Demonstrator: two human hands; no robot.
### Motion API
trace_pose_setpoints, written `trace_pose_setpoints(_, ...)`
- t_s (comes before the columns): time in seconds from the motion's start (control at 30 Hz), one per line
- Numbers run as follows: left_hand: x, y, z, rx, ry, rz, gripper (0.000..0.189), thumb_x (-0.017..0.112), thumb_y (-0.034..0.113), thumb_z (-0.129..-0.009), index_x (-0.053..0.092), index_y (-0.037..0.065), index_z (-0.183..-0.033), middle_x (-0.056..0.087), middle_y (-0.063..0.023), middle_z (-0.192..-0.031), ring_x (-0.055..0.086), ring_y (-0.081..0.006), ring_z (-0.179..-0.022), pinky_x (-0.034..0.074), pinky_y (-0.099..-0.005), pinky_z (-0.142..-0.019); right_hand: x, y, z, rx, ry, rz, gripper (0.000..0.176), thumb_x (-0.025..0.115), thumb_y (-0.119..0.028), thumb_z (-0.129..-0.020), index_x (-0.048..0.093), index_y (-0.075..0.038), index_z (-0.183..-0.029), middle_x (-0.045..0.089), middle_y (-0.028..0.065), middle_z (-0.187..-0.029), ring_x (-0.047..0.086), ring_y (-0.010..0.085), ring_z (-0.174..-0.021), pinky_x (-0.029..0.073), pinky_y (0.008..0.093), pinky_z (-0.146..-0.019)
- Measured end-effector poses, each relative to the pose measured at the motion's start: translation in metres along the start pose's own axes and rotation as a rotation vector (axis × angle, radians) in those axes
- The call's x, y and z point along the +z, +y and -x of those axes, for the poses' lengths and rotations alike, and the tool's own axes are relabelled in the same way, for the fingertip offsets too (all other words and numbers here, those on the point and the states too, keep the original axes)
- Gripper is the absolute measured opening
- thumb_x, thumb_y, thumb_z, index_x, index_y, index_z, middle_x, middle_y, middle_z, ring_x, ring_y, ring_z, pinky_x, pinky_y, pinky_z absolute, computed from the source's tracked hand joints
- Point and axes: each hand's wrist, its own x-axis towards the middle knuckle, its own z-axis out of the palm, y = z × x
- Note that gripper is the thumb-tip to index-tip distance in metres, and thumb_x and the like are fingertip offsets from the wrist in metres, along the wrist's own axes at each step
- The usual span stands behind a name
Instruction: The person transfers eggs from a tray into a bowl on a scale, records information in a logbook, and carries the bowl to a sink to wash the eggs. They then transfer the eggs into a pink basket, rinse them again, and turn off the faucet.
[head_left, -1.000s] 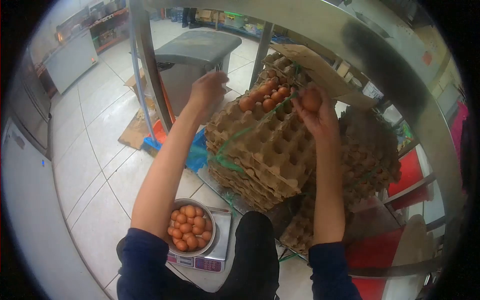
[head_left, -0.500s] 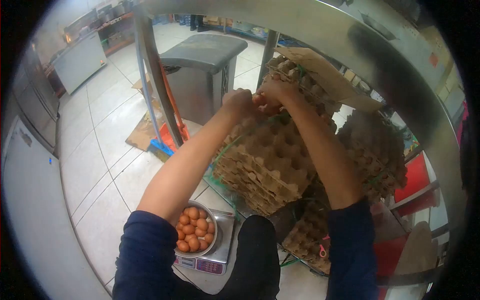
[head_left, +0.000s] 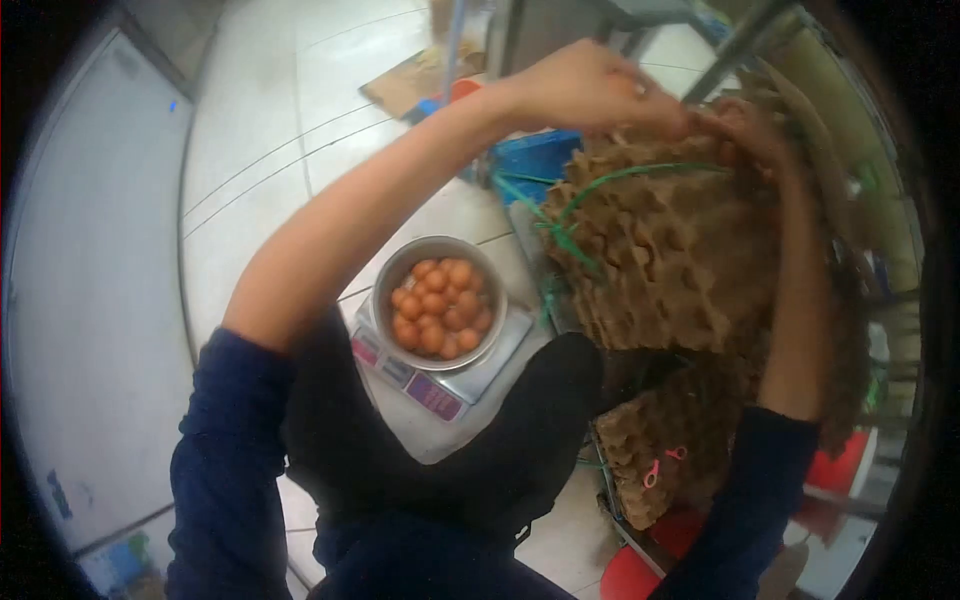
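Observation:
My left hand (head_left: 610, 95) is over the far end of the stacked cardboard egg trays (head_left: 660, 260), its fingers bent and pointing right. Close beside it, my right hand (head_left: 745, 135) is blurred by motion at the same stack. What either hand holds, if anything, cannot be made out. A green strap (head_left: 640, 172) runs over the trays. Brown eggs (head_left: 435, 305) fill a round metal bowl (head_left: 377, 290), which stands on a digital scale (head_left: 490, 375) between my knees and the stack.
Pink-handled scissors (head_left: 652, 473) lie on a lower egg tray (head_left: 630, 490). A blue plastic item (head_left: 540, 155) and flat cardboard (head_left: 405, 85) are beyond the bowl. Red containers (head_left: 630, 575) stand at the lower right, a white cabinet (head_left: 110, 280) at the left.
The view has tilted down and turned left, so the bowl of eggs and my legs appear higher and more central. The reddish-brown egg seen between my fingers earlier is no longer visible there.

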Motion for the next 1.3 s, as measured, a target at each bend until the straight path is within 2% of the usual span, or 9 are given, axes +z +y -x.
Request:
trace_pose_setpoints(0.1, -0.018, -0.027, 0.091, -0.159, -0.040, 0.047, 0.061, 0.070, 0.058, -0.081, 0.068, 0.009, -0.118, 0.065, -0.0025, -0.077, 0.057, -0.0068, -0.061, 0.046, -0.0215, -0.052, 0.007, 0.014, -0.013, -0.198, 0.126, 0.376, 0.042, 0.071, -0.043, -0.082, 0.069, -0.002, -0.093, 0.068, 0.0106, -0.089, 0.063, 0.0182, -0.079, 0.051, 0.0349, -0.070)
trace_pose_setpoints(0.2, 0.010, -0.094, 0.175, -0.400, 0.101, 0.150, 0.053, 0.072, 0.049, -0.084, 0.069, 0.007, -0.115, 0.070, -0.0041, -0.086, 0.057, -0.0063, -0.061, 0.048, -0.0219, -0.056, 0.005, 0.009, -0.033, 0.013, -0.102, 0.482, 0.041, 0.069, -0.042, -0.084, 0.069, -0.002, -0.090, 0.068, 0.0119, -0.086, 0.063, 0.0179, -0.080, 0.050, 0.0351, -0.069)
trace_pose_setpoints(0.3, 0.041, -0.111, 0.230, -0.808, 0.235, 0.480, 0.051, 0.071, 0.046, -0.085, 0.068, 0.003, -0.113, 0.066, -0.0017, -0.082, 0.057, -0.0064, -0.062, 0.048, -0.0202, -0.054, 0.008, 0.012, -0.028, 0.073, -0.092, 0.190, 0.041, 0.065, -0.043, -0.087, 0.069, -0.002, -0.091, 0.066, 0.0111, -0.081, 0.062, 0.0174, -0.073, 0.049, 0.0354, -0.065)
trace_pose_setpoints(0.4, 0.076, -0.115, 0.271, -0.939, 0.551, 0.651, 0.049, 0.069, 0.044, -0.088, 0.066, 0.004, -0.117, 0.062, 0.0016, -0.075, 0.055, -0.0059, -0.057, 0.045, -0.0196, -0.050, 0.007, 0.008, -0.015, 0.313, -0.131, -0.059, 0.047, 0.062, -0.043, -0.089, 0.066, -0.005, -0.117, 0.068, 0.0098, -0.105, 0.063, 0.0161, -0.088, 0.049, 0.0262, -0.067)
trace_pose_setpoints(0.47, 0.101, -0.116, 0.293, -0.942, 0.619, 0.696, 0.048, 0.068, 0.042, -0.090, 0.064, 0.005, -0.121, 0.061, 0.0020, -0.077, 0.055, -0.0053, -0.056, 0.043, -0.0196, -0.048, -0.002, 0.036, -0.018, -0.078, -0.194, -0.093, 0.052, 0.058, -0.037, -0.094, 0.052, -0.008, -0.136, 0.062, 0.0114, -0.121, 0.063, 0.0169, -0.101, 0.051, 0.0239, -0.071)
trace_pose_setpoints(0.5, 0.115, -0.106, 0.304, -1.011, 0.603, 0.769, 0.048, 0.067, 0.043, -0.090, 0.064, 0.006, -0.121, 0.062, 0.0017, -0.079, 0.054, -0.0045, -0.059, 0.043, -0.0196, -0.050, -0.005, 0.003, 0.005, 0.113, -0.153, -0.332, 0.052, 0.057, -0.034, -0.095, 0.048, -0.008, -0.140, 0.060, 0.0123, -0.125, 0.062, 0.0175, -0.105, 0.052, 0.0244, -0.072)
trace_pose_setpoints(0.7, 0.169, -0.041, 0.369, -0.978, 0.299, 1.311, 0.054, 0.063, 0.044, -0.093, 0.057, 0.004, -0.129, 0.059, 0.0002, -0.085, 0.055, -0.0059, -0.066, 0.045, -0.0205, -0.056, -0.003, -0.009, 0.084, 0.005, 0.281, -1.221, 0.053, 0.051, -0.033, -0.098, 0.037, -0.005, -0.142, 0.054, 0.0146, -0.127, 0.058, 0.0218, -0.109, 0.049, 0.0239, -0.054)
trace_pose_setpoints(0.93, 0.188, -0.046, 0.402, -0.885, 0.067, 1.381, 0.061, 0.065, 0.042, -0.092, 0.049, 0.002, -0.135, 0.059, -0.0024, -0.091, 0.058, -0.0076, -0.071, 0.048, -0.0218, -0.058, 0.091, -0.128, 0.233, -0.146, 0.043, -2.350, 0.062, 0.065, -0.033, -0.087, 0.040, -0.007, -0.137, 0.050, 0.0069, -0.105, 0.047, 0.0165, -0.079, 0.037, 0.0218, -0.041)
trace_pose_setpoints(1.3, 0.196, -0.045, 0.405, -0.905, 0.277, 1.469, 0.053, 0.060, 0.041, -0.095, 0.053, 0.002, -0.131, 0.060, -0.0031, -0.091, 0.057, -0.0083, -0.072, 0.049, -0.0227, -0.057, 0.288, -0.167, 0.335, 0.084, -0.027, -2.361, 0.065, 0.062, -0.035, -0.089, 0.034, -0.010, -0.142, 0.055, 0.0140, -0.115, 0.048, 0.0192, -0.075, 0.044, 0.0237, -0.041)
